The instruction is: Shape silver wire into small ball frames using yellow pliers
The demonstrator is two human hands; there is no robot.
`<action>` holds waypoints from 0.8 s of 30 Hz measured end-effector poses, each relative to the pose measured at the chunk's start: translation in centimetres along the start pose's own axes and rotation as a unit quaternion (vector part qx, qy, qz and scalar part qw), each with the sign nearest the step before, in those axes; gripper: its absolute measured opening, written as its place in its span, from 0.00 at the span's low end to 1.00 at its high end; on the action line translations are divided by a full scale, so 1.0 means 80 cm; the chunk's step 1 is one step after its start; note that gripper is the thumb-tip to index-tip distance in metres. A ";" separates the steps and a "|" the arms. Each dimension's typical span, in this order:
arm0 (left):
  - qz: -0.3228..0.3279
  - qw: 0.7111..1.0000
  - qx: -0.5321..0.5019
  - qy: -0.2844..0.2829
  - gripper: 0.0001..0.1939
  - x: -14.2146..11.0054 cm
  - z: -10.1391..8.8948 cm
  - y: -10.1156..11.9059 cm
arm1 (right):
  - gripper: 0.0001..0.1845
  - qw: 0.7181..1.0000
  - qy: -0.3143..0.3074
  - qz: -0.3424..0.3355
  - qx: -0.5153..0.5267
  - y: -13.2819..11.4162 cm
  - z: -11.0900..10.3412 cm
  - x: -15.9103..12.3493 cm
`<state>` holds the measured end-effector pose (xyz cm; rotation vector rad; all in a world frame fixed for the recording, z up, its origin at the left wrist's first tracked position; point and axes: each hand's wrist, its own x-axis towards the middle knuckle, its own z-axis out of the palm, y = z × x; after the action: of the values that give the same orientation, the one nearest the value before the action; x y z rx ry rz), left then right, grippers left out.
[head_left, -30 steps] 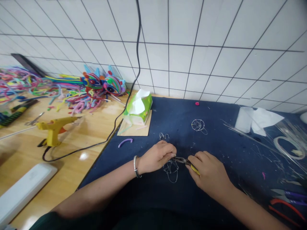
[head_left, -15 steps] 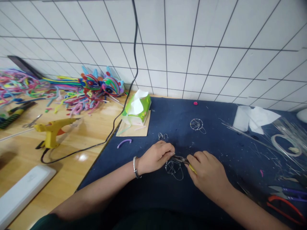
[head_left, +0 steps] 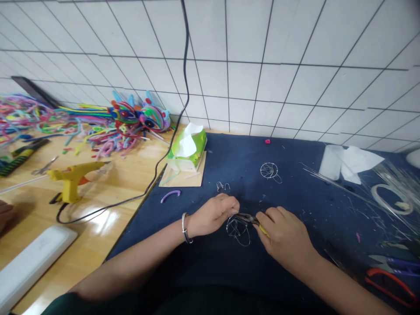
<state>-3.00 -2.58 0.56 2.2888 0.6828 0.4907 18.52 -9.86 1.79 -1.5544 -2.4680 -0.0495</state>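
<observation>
My right hand is closed round the yellow handles of dark-jawed pliers, which point left. Its jaws reach the fingertips of my left hand, pinched at the edge of a thin wire ring with loops of fine wire inside. The exact spot the jaws grip is hidden. One loose loop hangs below the ring. Beyond my hands, a similar wire ring lies on the dark blue cloth, and small bent wire pieces lie just past my left hand.
A tissue pack sits on cardboard near a purple curved piece. Left are a yellow glue gun with its cord, a white case and colourful pipe cleaners. Right lie wire lengths, purple-handled scissors and a red-handled tool.
The view shifted slightly at first. The wire ring has swung a little to the right under my fingers, while both hands keep their grip. A blurred shape has appeared at the left edge.
</observation>
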 end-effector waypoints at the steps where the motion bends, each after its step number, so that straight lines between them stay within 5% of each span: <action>1: -0.001 1.000 -0.002 -0.001 0.08 0.000 0.000 0.000 | 0.06 1.000 0.000 0.000 0.000 0.000 0.001 0.000; 24: -0.043 0.998 -0.049 0.018 0.08 0.001 -0.003 -0.004 | 0.07 0.999 -0.020 0.004 0.036 0.005 -0.004 0.004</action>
<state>-3.12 -2.24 0.51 2.1543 0.7550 0.5142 18.79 -9.44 2.17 -1.5507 -2.4655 0.0711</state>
